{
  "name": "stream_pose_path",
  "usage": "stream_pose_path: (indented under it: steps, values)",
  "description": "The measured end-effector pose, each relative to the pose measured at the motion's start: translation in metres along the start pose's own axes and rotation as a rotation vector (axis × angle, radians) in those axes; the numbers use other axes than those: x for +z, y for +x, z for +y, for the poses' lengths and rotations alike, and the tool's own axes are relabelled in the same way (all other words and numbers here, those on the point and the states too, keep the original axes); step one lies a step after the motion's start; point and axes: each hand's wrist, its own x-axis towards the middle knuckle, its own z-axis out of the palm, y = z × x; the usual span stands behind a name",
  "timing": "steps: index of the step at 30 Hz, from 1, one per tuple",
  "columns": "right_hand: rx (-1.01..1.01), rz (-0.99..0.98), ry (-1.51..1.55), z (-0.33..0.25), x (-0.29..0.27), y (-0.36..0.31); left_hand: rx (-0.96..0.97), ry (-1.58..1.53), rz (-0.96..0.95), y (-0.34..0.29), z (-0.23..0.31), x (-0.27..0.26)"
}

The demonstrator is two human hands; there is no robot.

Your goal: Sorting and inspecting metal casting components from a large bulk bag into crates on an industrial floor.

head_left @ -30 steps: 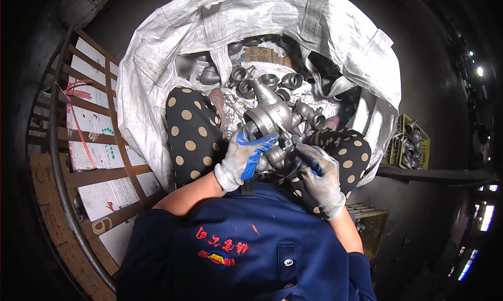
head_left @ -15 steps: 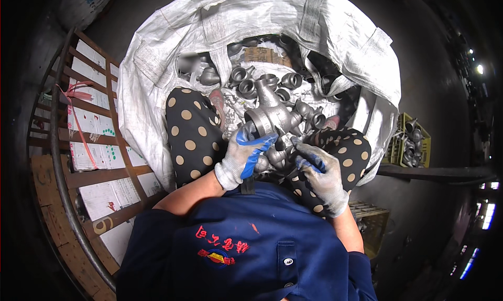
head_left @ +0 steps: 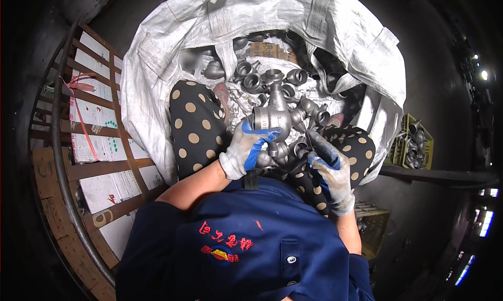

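In front of my lap, my left hand [head_left: 243, 146], in a grey glove with blue patches, is closed round a large grey metal pipe fitting [head_left: 276, 120]. The fitting has a threaded round opening on its left side and a narrow neck pointing away from me. To its right, my right hand [head_left: 335, 175], gloved alike, pinches a thin dark rod-like tool [head_left: 308, 136], whose exact kind I cannot make out. The tool's far end lies close to the fitting's right side; whether they touch is unclear. Several similar fittings [head_left: 253, 82] lie beyond and beneath my hands.
A big white woven sack [head_left: 361, 44] with rolled-down sides surrounds my knees and the loose fittings. At left stands a rusty metal rack [head_left: 70, 180] with white panels. A yellow crate [head_left: 428, 154] of metal parts sits at right, near a dark bar [head_left: 440, 174].
The fitting has turned in my left hand, so its neck points more directly away from me. My right hand has moved slightly right, and the thin tool shows more plainly.
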Motion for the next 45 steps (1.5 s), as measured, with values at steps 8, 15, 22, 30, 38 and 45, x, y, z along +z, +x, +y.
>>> stream_pose_path:
  steps: [8, 15, 22, 30, 38, 45]
  values:
    - [0.156, 0.068, 0.335, -0.005, 0.005, 0.000, 0.643, 0.413, 0.053, 0.013, -0.034, -0.010]
    - [0.064, 0.035, 0.454, 0.016, -0.011, 0.028, -0.145, -0.787, -0.212, 0.007, -0.018, -0.007]
    - [-0.064, 0.087, 0.204, 0.005, -0.012, 0.068, -0.148, -0.723, -0.361, -0.003, 0.003, 0.000]
    - [-0.040, -0.111, 0.061, 0.009, -0.019, 0.079, -0.375, -0.698, -0.477, 0.006, 0.017, -0.005]
    - [0.144, -0.039, 0.476, 0.055, -0.027, 0.073, 0.413, 0.323, -0.236, -0.003, 0.029, 0.018]
    - [0.271, -0.099, 0.756, 0.046, -0.025, 0.067, 0.168, -0.341, -0.366, -0.009, 0.001, -0.004]
